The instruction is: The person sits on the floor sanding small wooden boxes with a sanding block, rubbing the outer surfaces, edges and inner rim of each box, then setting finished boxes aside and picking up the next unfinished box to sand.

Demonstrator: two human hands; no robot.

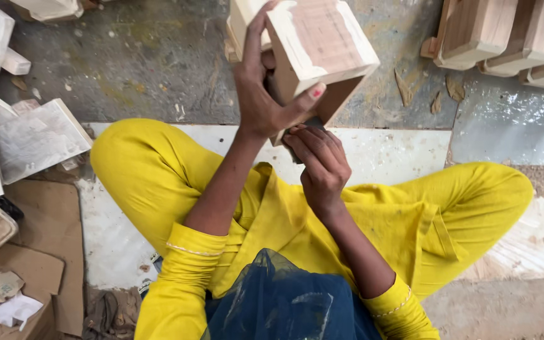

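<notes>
Left hand (260,94): grip wrapped around the pale square hollow wooden box (319,47), upper centre.
Right hand (321,165): grip pinching a small dark piece (313,123) against the box's lower edge.

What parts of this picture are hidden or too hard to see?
- Head view: the inside of the pale square wooden box faces away, and the left hand covers one side.
- The small dark thing under the right hand is mostly hidden by the fingers; its kind is unclear.
- The wooden blocks at top right are cut off by the frame edge.
- The floor beneath the yellow trousers is hidden.
</notes>
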